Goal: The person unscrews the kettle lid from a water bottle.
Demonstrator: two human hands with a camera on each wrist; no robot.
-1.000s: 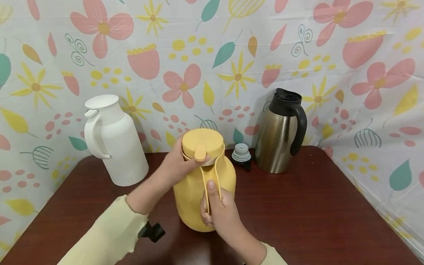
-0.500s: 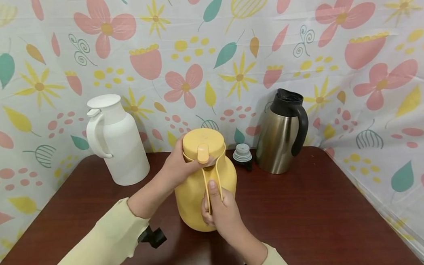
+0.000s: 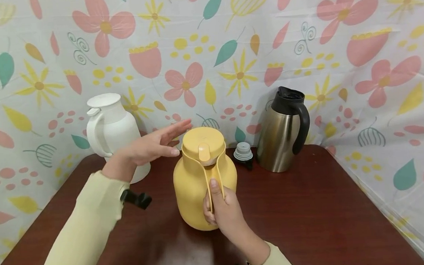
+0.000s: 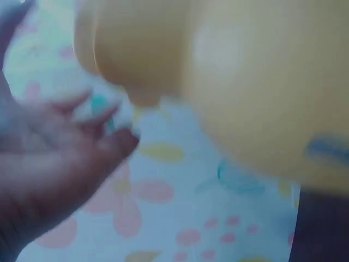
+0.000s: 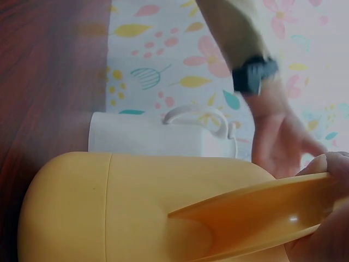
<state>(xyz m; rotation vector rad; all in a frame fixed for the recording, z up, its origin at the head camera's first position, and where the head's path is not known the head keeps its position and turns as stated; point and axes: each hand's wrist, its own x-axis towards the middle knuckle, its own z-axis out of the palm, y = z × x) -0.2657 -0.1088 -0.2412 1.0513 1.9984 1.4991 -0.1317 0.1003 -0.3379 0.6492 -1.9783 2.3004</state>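
- Yellow jug: upright on the table, centre of the head view.
- Right hand: fingers curled round the jug's handle.
- Left hand: fingers extended, holding nothing, left of centre, near the lid.

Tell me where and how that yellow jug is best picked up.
Probably by its handle, from the near side: the yellow jug stands upright with the handle facing that way, and the right hand grips it there. The wide, rounded body looks harder to grasp single-handed.
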